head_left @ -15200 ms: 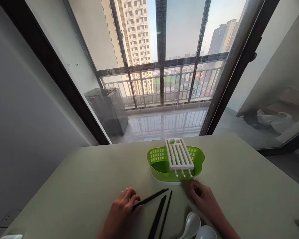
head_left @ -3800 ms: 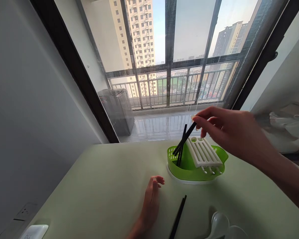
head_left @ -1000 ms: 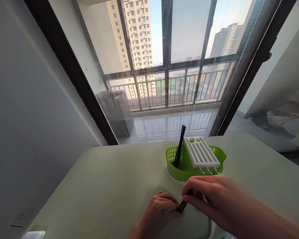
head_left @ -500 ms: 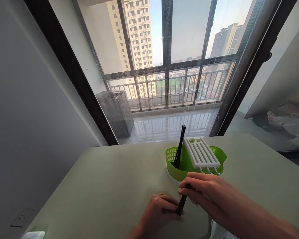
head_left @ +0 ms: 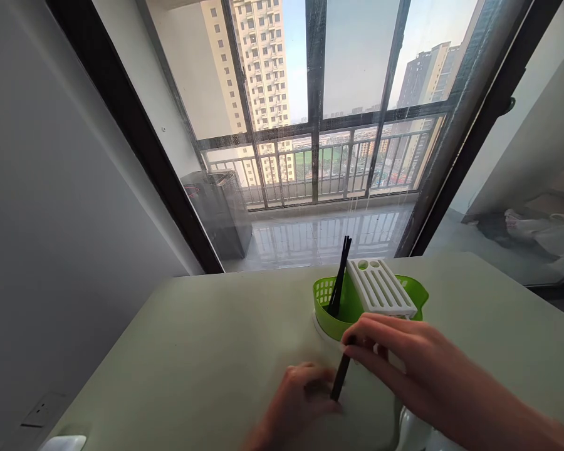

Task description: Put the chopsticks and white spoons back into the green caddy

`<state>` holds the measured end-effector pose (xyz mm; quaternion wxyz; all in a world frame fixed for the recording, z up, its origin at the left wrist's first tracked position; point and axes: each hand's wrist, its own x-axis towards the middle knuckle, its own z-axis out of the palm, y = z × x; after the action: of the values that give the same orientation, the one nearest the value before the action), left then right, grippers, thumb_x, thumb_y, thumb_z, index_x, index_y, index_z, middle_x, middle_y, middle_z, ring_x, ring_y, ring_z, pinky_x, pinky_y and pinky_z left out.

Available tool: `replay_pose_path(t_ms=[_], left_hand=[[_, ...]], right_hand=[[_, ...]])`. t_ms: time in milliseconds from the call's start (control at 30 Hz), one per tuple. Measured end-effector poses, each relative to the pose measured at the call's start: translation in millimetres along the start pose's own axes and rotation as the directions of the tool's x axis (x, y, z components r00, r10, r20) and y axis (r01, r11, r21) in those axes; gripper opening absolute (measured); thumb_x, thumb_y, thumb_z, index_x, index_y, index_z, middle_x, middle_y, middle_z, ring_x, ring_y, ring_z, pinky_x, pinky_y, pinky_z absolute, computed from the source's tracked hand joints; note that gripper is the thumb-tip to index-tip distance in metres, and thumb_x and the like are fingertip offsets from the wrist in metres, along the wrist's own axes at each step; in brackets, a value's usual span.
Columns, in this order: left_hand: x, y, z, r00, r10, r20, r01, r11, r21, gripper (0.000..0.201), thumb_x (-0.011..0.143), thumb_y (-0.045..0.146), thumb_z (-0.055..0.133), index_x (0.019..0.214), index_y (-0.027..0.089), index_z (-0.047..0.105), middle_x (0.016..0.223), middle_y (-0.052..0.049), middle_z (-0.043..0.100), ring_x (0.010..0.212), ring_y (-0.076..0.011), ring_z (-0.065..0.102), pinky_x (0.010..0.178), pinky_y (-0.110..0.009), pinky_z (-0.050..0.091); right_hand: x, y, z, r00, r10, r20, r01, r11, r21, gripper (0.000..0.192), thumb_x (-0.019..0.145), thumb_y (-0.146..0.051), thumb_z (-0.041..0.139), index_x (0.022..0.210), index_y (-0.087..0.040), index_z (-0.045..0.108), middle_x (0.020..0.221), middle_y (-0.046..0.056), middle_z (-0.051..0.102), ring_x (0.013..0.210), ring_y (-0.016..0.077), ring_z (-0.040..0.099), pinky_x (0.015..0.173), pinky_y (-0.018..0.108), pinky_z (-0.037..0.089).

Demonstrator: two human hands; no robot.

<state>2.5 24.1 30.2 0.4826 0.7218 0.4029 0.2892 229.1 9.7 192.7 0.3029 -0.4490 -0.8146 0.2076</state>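
Note:
Fingers and thumb of my right hand [head_left: 404, 357] pinch the top end of dark chopsticks [head_left: 341, 377], which slant down and left above the table. The count of chopsticks in the grip is hard to make out. My left hand [head_left: 301, 401] is beside their lower end, blurred, with thumb and fingers parted around it; whether it touches them is unclear. Just beyond my right hand stands a green utensil basket [head_left: 331, 326] with a white slotted top [head_left: 380, 288]. Several black chopsticks [head_left: 341, 279] lean upright in its left compartment.
Everything rests on a pale green table [head_left: 207, 351]. Whitish objects [head_left: 411, 429] are partly hidden under my right forearm. A white item [head_left: 64, 443] lies at the near left corner. A glass door with a dark frame [head_left: 202, 247] is behind the table.
My left fingers have parted from around the lower end of the chopsticks. My right hand has shifted slightly up and right, still pinching the top end.

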Motion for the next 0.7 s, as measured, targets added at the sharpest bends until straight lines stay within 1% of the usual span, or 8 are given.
replay_pose_path(t_ms=[67, 133, 233, 300, 333, 400, 533, 700], left_hand=[[1.3, -3.8, -0.6, 0.996, 0.0, -0.088, -0.007, 0.996, -0.085, 0.05, 0.084, 0.048, 0.078, 0.128, 0.025, 0.07, 0.113, -0.008, 0.078, 0.101, -0.0255, 0.071, 0.093, -0.036, 0.053], [3.8, -10.4, -0.4, 0.983, 0.015, -0.185, -0.051, 0.981, -0.189, 0.052, 0.094, 0.054, 0.065, 0.136, 0.022, 0.06, 0.118, -0.011, 0.074, 0.101, -0.0235, 0.069, 0.092, -0.035, 0.053], [8.4, -21.6, 1.3, 0.957, -0.033, -0.288, -0.057, 0.953, -0.298, 0.051, 0.101, 0.06, 0.047, 0.129, 0.018, 0.058, 0.112, -0.012, 0.07, 0.092, -0.0207, 0.068, 0.084, -0.034, 0.053], [11.0, -26.6, 2.9, 0.944, -0.079, -0.321, -0.037, 0.94, -0.34, 0.053, 0.101, 0.063, 0.045, 0.124, 0.017, 0.059, 0.106, -0.01, 0.069, 0.086, -0.0191, 0.067, 0.08, -0.033, 0.053], [11.9, -28.1, 3.6, 0.937, -0.095, -0.335, -0.031, 0.936, -0.352, 0.053, 0.101, 0.064, 0.044, 0.122, 0.016, 0.059, 0.104, -0.01, 0.068, 0.084, -0.0186, 0.066, 0.079, -0.033, 0.053], [13.1, -28.8, 4.7, 0.93, -0.113, -0.35, -0.025, 0.93, -0.367, 0.054, 0.1, 0.065, 0.045, 0.118, 0.016, 0.059, 0.101, -0.009, 0.067, 0.081, -0.0179, 0.065, 0.078, -0.033, 0.053], [13.3, -23.8, 4.5, 0.929, -0.126, -0.348, -0.014, 0.928, -0.373, 0.054, 0.099, 0.066, 0.046, 0.111, 0.016, 0.061, 0.097, -0.007, 0.067, 0.078, -0.0173, 0.064, 0.077, -0.033, 0.052], [12.1, -15.8, 3.2, 0.936, -0.128, -0.328, 0.013, 0.944, -0.329, 0.052, 0.101, 0.064, 0.045, 0.103, 0.016, 0.065, 0.096, -0.008, 0.069, 0.078, -0.0166, 0.063, 0.077, -0.032, 0.051]], right_hand=[[3.8, -3.2, -17.8, 0.992, 0.005, -0.125, -0.006, 1.0, -0.01, 0.025, 0.104, -0.041, 0.051, 0.092, -0.027, 0.069, 0.084, 0.0, 0.073, 0.069, 0.0153, 0.069, 0.062, 0.025, 0.053], [8.8, -7.7, -40.3, 0.965, 0.042, -0.26, -0.05, 0.998, -0.023, 0.028, 0.1, -0.05, 0.056, 0.089, -0.029, 0.071, 0.076, -0.002, 0.073, 0.061, 0.0153, 0.067, 0.054, 0.024, 0.051], [17.6, -15.0, -71.3, 0.888, 0.084, -0.453, -0.148, 0.983, -0.108, 0.035, 0.095, -0.061, 0.058, 0.085, -0.03, 0.072, 0.071, -0.002, 0.072, 0.057, 0.0162, 0.065, 0.046, 0.024, 0.044], [24.8, -17.2, -83.5, 0.834, 0.081, -0.546, -0.203, 0.965, -0.166, 0.039, 0.093, -0.065, 0.058, 0.083, -0.029, 0.071, 0.07, -0.001, 0.072, 0.056, 0.0168, 0.065, 0.047, 0.026, 0.043], [29.1, -16.6, -86.2, 0.817, 0.077, -0.572, -0.219, 0.958, -0.183, 0.04, 0.093, -0.065, 0.058, 0.082, -0.028, 0.071, 0.069, 0.0, 0.073, 0.056, 0.0173, 0.066, 0.049, 0.027, 0.043], [38.9, -10.7, -85.2, 0.817, 0.079, -0.571, -0.224, 0.956, -0.188, 0.04, 0.094, -0.063, 0.058, 0.084, -0.026, 0.07, 0.068, 0.0, 0.073, 0.059, 0.0187, 0.068, 0.054, 0.029, 0.044], [60.8, 16.7, -65.6, 0.891, 0.123, -0.438, -0.218, 0.96, -0.174, 0.036, 0.099, -0.055, 0.054, 0.089, -0.023, 0.069, 0.065, -0.002, 0.073, 0.057, 0.0185, 0.07, 0.06, 0.03, 0.046], [81.3, 50.6, -35.7, 0.933, 0.178, -0.313, -0.25, 0.946, -0.207, 0.03, 0.1, -0.044, 0.053, 0.084, -0.023, 0.066, 0.07, -0.002, 0.074, 0.063, 0.0181, 0.07, 0.064, 0.03, 0.047]])
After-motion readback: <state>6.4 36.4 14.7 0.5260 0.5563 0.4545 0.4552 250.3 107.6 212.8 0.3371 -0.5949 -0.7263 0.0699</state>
